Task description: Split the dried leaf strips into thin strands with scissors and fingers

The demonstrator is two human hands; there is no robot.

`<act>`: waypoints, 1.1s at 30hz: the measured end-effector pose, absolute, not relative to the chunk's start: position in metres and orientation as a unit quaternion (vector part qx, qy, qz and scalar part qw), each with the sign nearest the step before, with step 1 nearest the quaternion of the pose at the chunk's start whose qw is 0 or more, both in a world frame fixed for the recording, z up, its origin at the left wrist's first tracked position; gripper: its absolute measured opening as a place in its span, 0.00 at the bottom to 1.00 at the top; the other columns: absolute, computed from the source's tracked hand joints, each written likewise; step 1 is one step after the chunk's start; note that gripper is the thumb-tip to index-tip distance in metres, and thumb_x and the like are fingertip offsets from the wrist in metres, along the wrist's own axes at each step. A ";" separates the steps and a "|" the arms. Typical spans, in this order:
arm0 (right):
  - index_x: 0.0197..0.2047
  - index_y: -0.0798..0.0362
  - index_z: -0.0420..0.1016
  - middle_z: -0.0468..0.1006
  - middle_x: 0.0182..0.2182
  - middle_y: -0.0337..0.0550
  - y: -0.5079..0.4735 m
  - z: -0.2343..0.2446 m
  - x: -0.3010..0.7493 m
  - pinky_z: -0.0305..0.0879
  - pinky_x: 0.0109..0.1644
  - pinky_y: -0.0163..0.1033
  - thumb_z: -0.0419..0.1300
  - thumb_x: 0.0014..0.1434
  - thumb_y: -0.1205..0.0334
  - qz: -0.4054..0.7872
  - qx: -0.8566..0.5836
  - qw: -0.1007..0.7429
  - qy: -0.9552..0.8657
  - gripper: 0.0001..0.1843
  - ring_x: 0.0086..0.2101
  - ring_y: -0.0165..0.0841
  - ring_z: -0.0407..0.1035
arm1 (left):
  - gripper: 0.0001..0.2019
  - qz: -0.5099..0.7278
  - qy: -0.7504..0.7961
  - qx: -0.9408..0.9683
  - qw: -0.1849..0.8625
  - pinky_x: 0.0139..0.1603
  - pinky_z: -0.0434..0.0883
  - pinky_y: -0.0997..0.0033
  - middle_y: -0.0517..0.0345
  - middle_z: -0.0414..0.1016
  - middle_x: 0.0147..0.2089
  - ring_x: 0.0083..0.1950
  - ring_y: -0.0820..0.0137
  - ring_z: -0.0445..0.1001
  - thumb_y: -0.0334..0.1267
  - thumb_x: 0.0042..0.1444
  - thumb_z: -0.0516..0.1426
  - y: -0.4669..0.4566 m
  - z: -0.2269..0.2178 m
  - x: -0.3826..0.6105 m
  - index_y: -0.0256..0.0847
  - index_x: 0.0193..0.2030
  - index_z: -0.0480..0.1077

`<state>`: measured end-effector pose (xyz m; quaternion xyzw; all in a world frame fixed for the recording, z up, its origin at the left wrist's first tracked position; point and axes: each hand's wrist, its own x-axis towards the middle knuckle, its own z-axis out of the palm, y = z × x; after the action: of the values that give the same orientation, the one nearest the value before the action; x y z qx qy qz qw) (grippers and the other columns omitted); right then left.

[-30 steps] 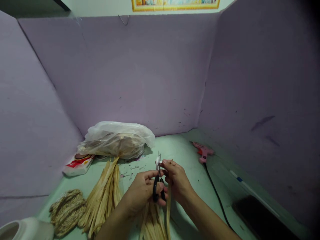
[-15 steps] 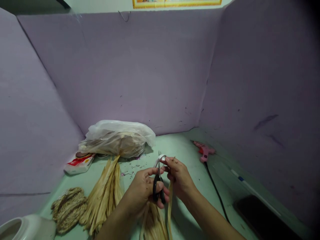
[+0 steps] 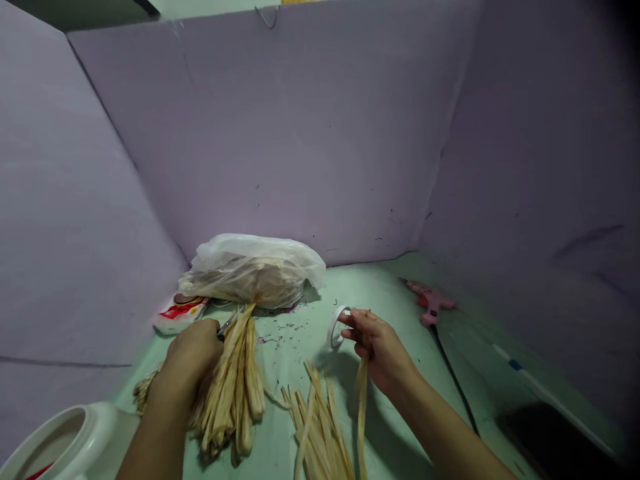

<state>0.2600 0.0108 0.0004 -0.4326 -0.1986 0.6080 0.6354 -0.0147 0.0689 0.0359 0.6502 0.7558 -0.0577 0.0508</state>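
Observation:
My left hand is closed around the scissors; only their metal blades and a bit of the dark handle show past my fingers. It is over the left side of a bundle of dried tan plant-fibre strips. Fingertips of my right hand pinch a thin white ring, held upright above the table. A single dried strip hangs down from the same hand. Below and between my hands lies a second, looser pile of strips.
A clear plastic bag of dried material lies against the back panel, beside a red-and-white packet. Braided cord is partly behind my left arm. A white jar stands front left. Right: pink glue gun, its black cord, a dark phone-like slab.
My left hand has carried the scissors away from the ring, leftward to the strip bundle. My right hand still holds the ring and strip. The view has turned slightly left and down.

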 end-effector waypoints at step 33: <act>0.27 0.55 0.64 0.75 0.34 0.45 -0.005 0.013 0.247 0.38 0.18 0.29 0.57 0.49 0.54 0.632 -0.477 0.497 -0.355 0.13 0.20 0.22 0.61 | 0.11 0.150 0.796 0.586 0.011 0.31 0.62 0.69 0.50 0.76 0.32 0.35 0.60 0.72 0.39 0.45 0.51 0.057 0.057 -0.002 0.42 0.30 0.74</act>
<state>0.2471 -0.0046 0.0130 -0.4772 -0.3554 0.6316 0.4971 -0.0016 0.0571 0.0574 0.5857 0.7964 0.1501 0.0105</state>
